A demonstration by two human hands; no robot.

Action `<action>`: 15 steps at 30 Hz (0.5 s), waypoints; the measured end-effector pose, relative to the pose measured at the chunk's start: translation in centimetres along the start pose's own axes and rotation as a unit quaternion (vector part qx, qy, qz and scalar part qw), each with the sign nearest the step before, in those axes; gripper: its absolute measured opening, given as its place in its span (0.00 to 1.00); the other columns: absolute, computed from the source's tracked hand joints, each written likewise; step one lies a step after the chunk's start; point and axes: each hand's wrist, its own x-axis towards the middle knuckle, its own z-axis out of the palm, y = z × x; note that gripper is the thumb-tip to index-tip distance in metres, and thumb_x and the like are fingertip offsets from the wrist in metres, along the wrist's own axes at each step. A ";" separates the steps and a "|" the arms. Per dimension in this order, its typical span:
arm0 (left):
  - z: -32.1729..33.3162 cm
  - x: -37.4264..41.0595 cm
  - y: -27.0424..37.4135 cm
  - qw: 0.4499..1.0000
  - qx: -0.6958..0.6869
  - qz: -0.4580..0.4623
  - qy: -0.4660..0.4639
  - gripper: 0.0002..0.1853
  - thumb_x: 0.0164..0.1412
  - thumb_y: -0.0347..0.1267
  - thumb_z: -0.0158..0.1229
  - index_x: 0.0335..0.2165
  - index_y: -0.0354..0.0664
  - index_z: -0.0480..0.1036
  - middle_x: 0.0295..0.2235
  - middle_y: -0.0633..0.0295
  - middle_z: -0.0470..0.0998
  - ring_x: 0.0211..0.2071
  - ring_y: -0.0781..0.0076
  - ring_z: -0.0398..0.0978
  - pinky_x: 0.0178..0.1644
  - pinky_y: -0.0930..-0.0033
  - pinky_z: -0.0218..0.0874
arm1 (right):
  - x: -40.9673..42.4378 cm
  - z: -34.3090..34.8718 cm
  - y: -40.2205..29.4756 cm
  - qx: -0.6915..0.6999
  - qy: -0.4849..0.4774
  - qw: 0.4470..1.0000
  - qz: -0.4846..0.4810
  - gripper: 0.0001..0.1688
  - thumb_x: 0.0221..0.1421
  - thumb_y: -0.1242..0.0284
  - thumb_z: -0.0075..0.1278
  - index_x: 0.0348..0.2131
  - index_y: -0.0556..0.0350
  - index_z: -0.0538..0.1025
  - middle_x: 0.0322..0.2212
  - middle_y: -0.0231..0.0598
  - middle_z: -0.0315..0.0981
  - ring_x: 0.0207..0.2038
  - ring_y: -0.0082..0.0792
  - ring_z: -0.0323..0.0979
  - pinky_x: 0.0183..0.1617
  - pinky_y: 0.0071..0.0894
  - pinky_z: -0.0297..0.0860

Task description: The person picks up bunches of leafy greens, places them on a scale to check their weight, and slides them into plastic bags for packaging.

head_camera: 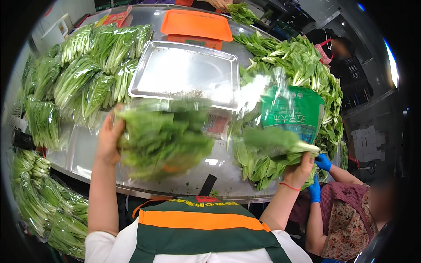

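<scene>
My left hand (110, 138) grips a large bunch of leafy greens (164, 141) over the near part of the metal table; the bunch is blurred. In my right hand (299, 171) is a smaller bunch of greens (279, 141), its pale stem end at the fingers. Just beyond the left bunch lies a shallow metal tray (184, 72), and part of a keypad (215, 125) shows at its near edge. A green printed plastic bag (292, 105) rests on the greens beyond my right hand.
Plastic-bagged greens (79, 75) fill the table's left side, with more bags (42, 203) below left. An orange scale (197, 24) stands behind the tray. Loose greens (306, 62) are heaped right. A co-worker's blue-gloved hands (319, 177) are close to my right hand. Other people stand beyond the table.
</scene>
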 end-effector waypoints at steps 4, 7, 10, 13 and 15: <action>5.0 7.5 3.0 0.999 0.033 0.032 0.005 0.33 0.55 0.32 0.59 0.56 0.41 0.55 0.44 0.56 0.71 0.42 0.66 0.71 0.42 0.61 0.68 | 1.1 -0.5 -1.5 0.003 0.132 0.988 -0.079 0.17 0.59 0.71 0.47 0.46 0.60 0.68 0.45 0.43 0.69 0.46 0.37 0.68 0.52 0.40 0.65; 5.7 10.2 3.1 0.979 0.168 0.096 0.068 0.43 0.51 0.36 0.64 0.59 0.37 0.49 0.55 0.46 0.60 0.54 0.59 0.61 0.57 0.57 0.54 | 0.0 -0.6 -2.0 -0.071 0.109 0.987 -0.097 0.17 0.59 0.75 0.45 0.49 0.59 0.66 0.45 0.45 0.68 0.47 0.38 0.67 0.53 0.41 0.64; 7.7 6.5 1.2 0.834 0.347 0.394 0.166 0.36 0.51 0.31 0.60 0.56 0.35 0.55 0.54 0.49 0.60 0.55 0.59 0.59 0.58 0.63 0.50 | -1.7 -1.9 -3.1 -0.067 0.052 0.993 -0.077 0.18 0.58 0.76 0.46 0.49 0.59 0.65 0.41 0.45 0.70 0.43 0.36 0.69 0.49 0.37 0.67; 8.9 -1.2 -3.5 0.861 0.291 0.416 0.003 0.13 0.51 0.23 0.59 0.38 0.39 0.71 0.34 0.60 0.74 0.32 0.73 0.72 0.37 0.74 0.63 | -2.6 -1.7 -2.7 -0.057 0.012 0.998 -0.017 0.18 0.58 0.77 0.46 0.48 0.61 0.65 0.39 0.46 0.71 0.42 0.35 0.70 0.47 0.35 0.69; 8.1 -4.9 -7.2 0.852 0.385 0.278 -0.221 0.09 0.49 0.25 0.60 0.33 0.43 0.74 0.26 0.61 0.75 0.27 0.69 0.73 0.33 0.69 0.65 | -2.9 -1.2 -1.7 -0.046 -0.022 0.998 0.033 0.18 0.57 0.77 0.46 0.48 0.62 0.65 0.40 0.47 0.71 0.42 0.34 0.70 0.47 0.34 0.68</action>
